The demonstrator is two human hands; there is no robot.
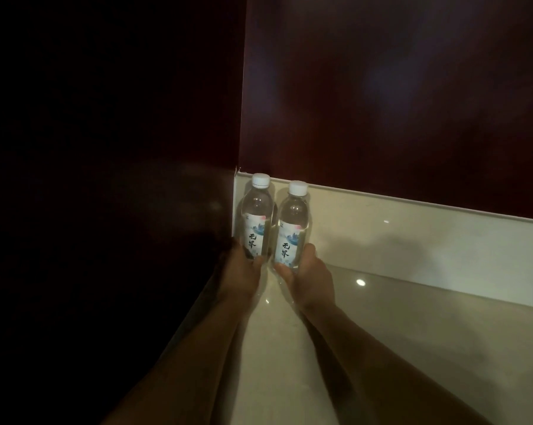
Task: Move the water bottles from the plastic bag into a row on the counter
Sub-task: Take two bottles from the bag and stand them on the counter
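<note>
Two clear water bottles with white caps and pale labels stand upright side by side in the back left corner of the beige counter (pixel 412 348). My left hand (pixel 243 277) grips the base of the left bottle (pixel 256 216). The right bottle (pixel 292 225) is held low down by my right hand (pixel 308 277), thumb on its label. The bottles nearly touch. The plastic bag is not in view.
A low beige backsplash (pixel 412 234) runs behind the counter under a dark red wall panel (pixel 381 102). Another dark panel (pixel 121 179) closes off the left side. The scene is dim.
</note>
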